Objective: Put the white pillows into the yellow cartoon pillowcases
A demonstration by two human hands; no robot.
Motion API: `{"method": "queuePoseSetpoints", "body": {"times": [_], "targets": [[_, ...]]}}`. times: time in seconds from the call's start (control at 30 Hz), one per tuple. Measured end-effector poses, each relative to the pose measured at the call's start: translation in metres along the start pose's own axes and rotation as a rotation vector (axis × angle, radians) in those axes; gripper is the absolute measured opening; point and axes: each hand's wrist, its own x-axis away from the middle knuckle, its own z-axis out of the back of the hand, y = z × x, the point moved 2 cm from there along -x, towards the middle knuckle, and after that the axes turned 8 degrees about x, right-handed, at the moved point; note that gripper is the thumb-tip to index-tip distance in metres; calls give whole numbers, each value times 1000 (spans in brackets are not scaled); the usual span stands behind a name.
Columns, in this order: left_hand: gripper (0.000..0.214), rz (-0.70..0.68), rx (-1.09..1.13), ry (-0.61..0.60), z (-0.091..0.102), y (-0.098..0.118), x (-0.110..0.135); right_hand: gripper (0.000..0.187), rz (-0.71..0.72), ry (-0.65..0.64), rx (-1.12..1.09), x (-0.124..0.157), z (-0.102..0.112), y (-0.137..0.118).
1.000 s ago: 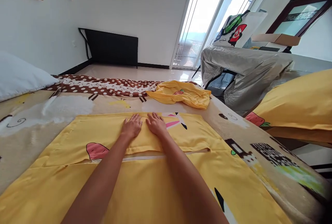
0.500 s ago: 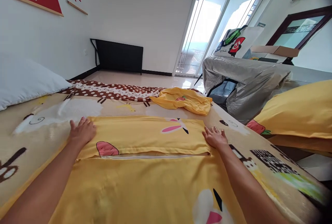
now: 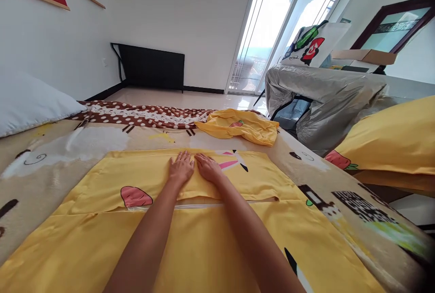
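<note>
A yellow pillowcase (image 3: pixel 95 180) with rabbit and carrot prints lies spread flat on the bed. Across it runs an opening edged with a white strip, perhaps a zipper. My left hand (image 3: pixel 181 166) rests palm down on the part beyond this opening, its fingers stretched out. Beside it, my right hand (image 3: pixel 208 167) also presses flat on the cloth, close to the rabbit's ear print. The two hands nearly touch at the fingertips, and neither grips the fabric.
A crumpled yellow cloth (image 3: pixel 241 126) lies at the bed's far edge, by a brown polka-dot blanket (image 3: pixel 142 115). White pillow (image 3: pixel 34 105) at left; yellow pillow (image 3: pixel 394 141) at right. Beyond stands plastic-covered furniture (image 3: pixel 326 93) bearing a printed bag (image 3: pixel 306 46) and a cardboard box (image 3: pixel 365 56).
Both hands have moved inward from the pillowcase's left and right edges to its middle, near the far edge. The camera view has shifted slightly.
</note>
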Motion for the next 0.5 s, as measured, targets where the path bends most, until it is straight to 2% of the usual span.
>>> {"method": "queuePoseSetpoints", "body": {"times": [0.1,0.23,0.37,0.5], "targets": [[57,-18,8,-45,3,-12,-12,47,1,-4,-35,-3,-8,25],[59,-46,3,-93,4,-20,-24,49,20,-17,-56,-8,-9,37],[61,-54,2,-90,5,-32,-27,49,26,-39,-52,-6,-6,49],[61,-38,4,-76,9,-45,-27,51,-28,-56,-20,3,-5,73]]}}
